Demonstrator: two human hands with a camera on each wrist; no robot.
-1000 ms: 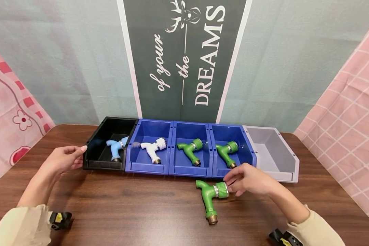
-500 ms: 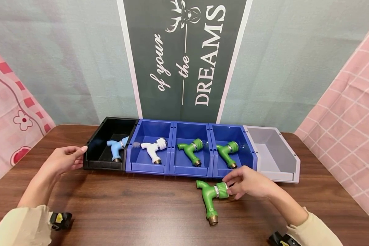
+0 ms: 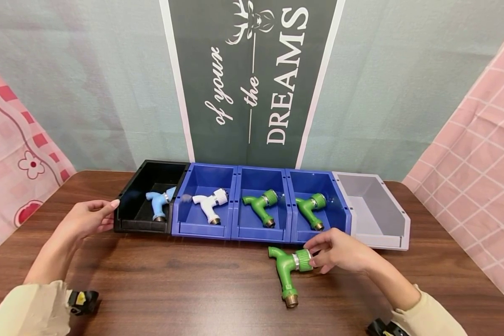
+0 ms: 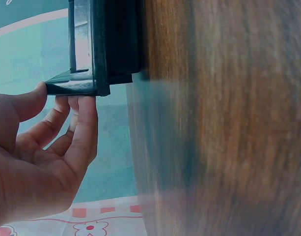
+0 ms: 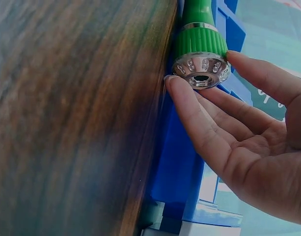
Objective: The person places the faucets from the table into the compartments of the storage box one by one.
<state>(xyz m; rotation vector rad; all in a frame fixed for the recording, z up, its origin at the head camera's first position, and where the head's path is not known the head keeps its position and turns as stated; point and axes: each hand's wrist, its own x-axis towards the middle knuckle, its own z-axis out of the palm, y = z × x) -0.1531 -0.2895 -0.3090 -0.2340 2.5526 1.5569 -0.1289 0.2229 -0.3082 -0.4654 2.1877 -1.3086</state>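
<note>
A green faucet point(image 3: 286, 270) with a ribbed knob and brass threaded end lies on the brown table. My right hand point(image 3: 340, 252) pinches its knob between thumb and fingers; in the right wrist view the knob's silver cap point(image 5: 203, 71) sits between the fingertips. At far left, my left hand point(image 3: 86, 217) touches the outer side of a black bin point(image 3: 142, 226), thumb at its rim and fingers against the wall. Inside that bin lies a light blue faucet point(image 3: 157, 204). Blue bins beside it hold a white faucet point(image 3: 210, 205), a green faucet point(image 3: 260, 207) and another green faucet point(image 3: 310, 210).
The bins stand side by side along the back of the table point(image 3: 172, 284). A grey bin point(image 3: 365, 214) ends the row at right, with no faucet visible in it. Behind hangs a printed curtain point(image 3: 252, 84); pink cloths point(image 3: 474, 154) flank the table.
Almost nothing differs. My right hand has shifted very slightly left and closer around the faucet's knob; my left hand and the bins stay where they were.
</note>
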